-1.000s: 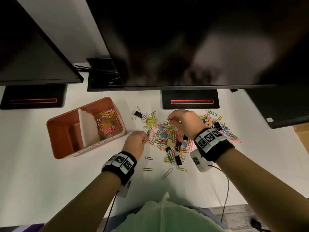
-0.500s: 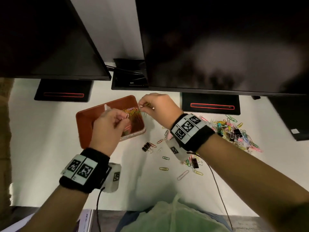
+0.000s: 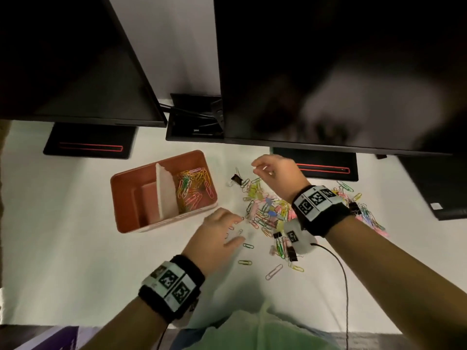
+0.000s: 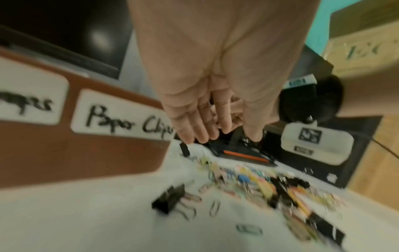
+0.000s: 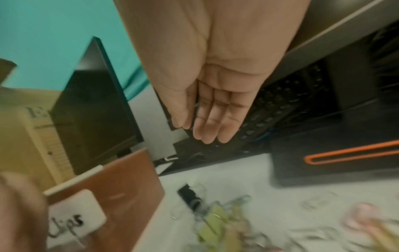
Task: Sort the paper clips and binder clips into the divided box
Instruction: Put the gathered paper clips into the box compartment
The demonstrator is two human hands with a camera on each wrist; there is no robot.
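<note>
Paper clips [image 3: 267, 210] and binder clips lie heaped between both hands; the divided box [image 3: 131, 198] sits beyond the left hand [image 3: 217, 236]. Left hand [image 4: 200, 122] loose, empty. Right hand [image 3: 275, 173] fingers relaxed; motion blur hides any clip. Tangled clips could drag binder clips into the wrong compartment.

— What colour is the divided box [image 3: 131, 183]?
— Reddish-brown, with a white divider [image 3: 165, 195] and white labels [image 4: 121, 116] lettered in black.
— And the clips?
— The paper clips [image 3: 193, 185] are yellow, pink and green; the binder clip [image 3: 236, 178] is black. The desk [image 3: 63, 236] is white.
</note>
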